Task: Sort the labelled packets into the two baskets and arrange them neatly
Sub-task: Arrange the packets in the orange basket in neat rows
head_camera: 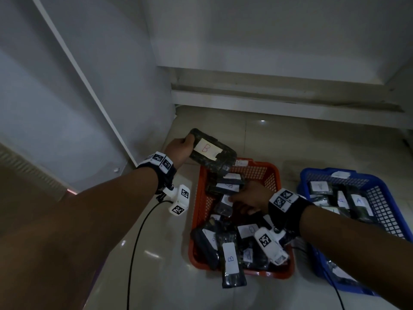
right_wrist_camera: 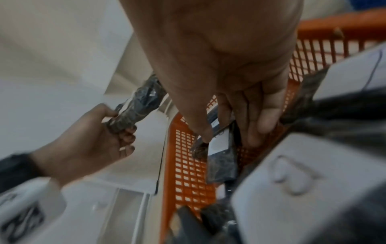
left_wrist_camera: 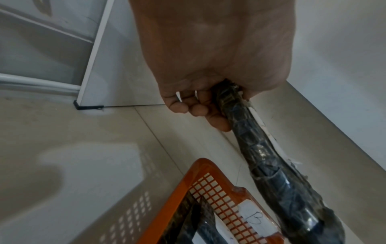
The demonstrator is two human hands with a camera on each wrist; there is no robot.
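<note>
Dark film wraps the held packet (head_camera: 212, 153), which the left hand (head_camera: 180, 148) clenches by one short end, thumb on top and fingers curled beneath, above the far left corner of the orange basket (head_camera: 202, 211). Its long axis runs from that hand toward the right and slightly nearer the person, free end over the basket, the white label marked B facing up. Further right, the right hand (head_camera: 250, 198) reaches into the orange basket; thumb and fingers appear to pinch a small packet (right_wrist_camera: 219, 145) lying among the B packets there, though blur leaves the grasp uncertain. Rightmost, the blue basket (head_camera: 384, 209) holds packets whose labels read A. The likely trouble: gripped only at its end, the long packet could sag or slip and land crosswise on the loose heap, and one B packet (head_camera: 232, 262) already overhangs the near rim, so a careless drop could nudge it out.
</note>
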